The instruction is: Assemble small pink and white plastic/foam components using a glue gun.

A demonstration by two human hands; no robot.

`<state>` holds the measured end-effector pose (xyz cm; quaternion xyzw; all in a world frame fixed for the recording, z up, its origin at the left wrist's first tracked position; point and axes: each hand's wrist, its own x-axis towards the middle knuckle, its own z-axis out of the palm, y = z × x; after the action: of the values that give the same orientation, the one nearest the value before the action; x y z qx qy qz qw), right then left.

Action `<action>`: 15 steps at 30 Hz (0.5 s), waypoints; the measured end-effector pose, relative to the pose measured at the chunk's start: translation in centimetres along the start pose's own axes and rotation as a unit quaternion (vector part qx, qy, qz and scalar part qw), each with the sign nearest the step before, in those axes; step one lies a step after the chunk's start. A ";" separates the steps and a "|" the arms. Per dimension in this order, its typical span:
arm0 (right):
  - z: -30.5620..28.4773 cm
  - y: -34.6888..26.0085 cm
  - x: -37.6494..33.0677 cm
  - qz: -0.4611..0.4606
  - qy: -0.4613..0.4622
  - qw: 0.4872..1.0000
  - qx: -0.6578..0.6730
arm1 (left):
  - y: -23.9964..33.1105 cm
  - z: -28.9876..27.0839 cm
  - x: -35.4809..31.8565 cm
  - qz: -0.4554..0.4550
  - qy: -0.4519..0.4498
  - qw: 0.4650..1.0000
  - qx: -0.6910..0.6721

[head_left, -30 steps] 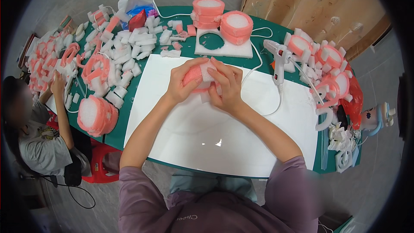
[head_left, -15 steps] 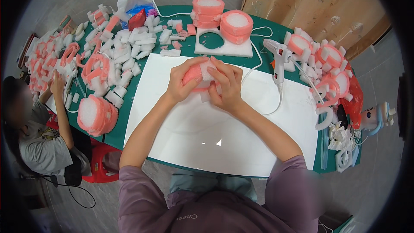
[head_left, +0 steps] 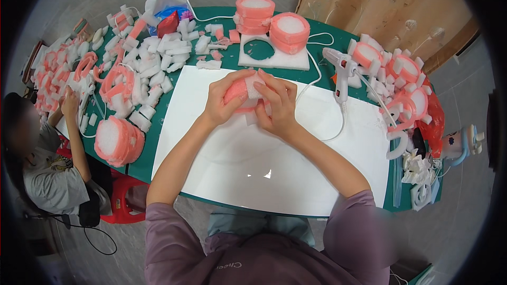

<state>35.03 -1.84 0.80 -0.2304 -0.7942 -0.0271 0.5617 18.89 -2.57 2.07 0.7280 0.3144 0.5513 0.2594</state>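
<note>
Both my hands are closed round a pink and white foam piece (head_left: pixel 237 93), held over the white board (head_left: pixel 227 153) near its far edge. My left hand (head_left: pixel 219 96) grips the pink left side, thumb toward me. On the right side, the fingers of my right hand (head_left: pixel 278 100) press against a white foam block (head_left: pixel 253 88) set on the pink foam. My palms and fingers hide much of the piece's shape. Off to the right, a white glue gun (head_left: pixel 342 71) stands at the board's far edge, its cord trailing over the board.
Two round pink foam pieces (head_left: pixel 289 31) stand on a white foam sheet (head_left: pixel 285 62) with a round hole. Heaps of white foam blocks (head_left: pixel 174 50) cover the green table's left side. More pink rings (head_left: pixel 404 68) lie right. At left, another person's hands (head_left: pixel 69 103) are at work.
</note>
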 end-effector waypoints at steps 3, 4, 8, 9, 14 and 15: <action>0.0 0.1 0.0 -0.002 0.002 1.000 -0.003 | 0.0 0.0 0.1 0.002 0.000 1.000 0.004; 0.0 0.0 0.0 -0.002 0.002 1.000 -0.003 | 0.0 0.0 0.1 0.002 0.000 1.000 0.004; 0.0 0.0 0.0 -0.001 0.004 1.000 -0.002 | 0.0 0.0 0.0 0.000 -0.001 1.000 0.000; 0.0 0.0 0.0 -0.001 0.004 1.000 -0.002 | 0.0 0.0 0.0 0.000 -0.001 1.000 0.000; 0.1 0.0 -0.1 -0.001 0.004 1.000 0.000 | 0.0 0.0 0.0 0.002 0.001 1.000 -0.001; 0.1 0.0 -0.1 0.000 0.002 1.000 0.001 | -0.1 0.0 0.0 0.004 0.001 1.000 0.004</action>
<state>34.99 -1.81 0.72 -0.2294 -0.7929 -0.0271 0.5639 18.85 -2.53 2.04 0.7295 0.3142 0.5520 0.2539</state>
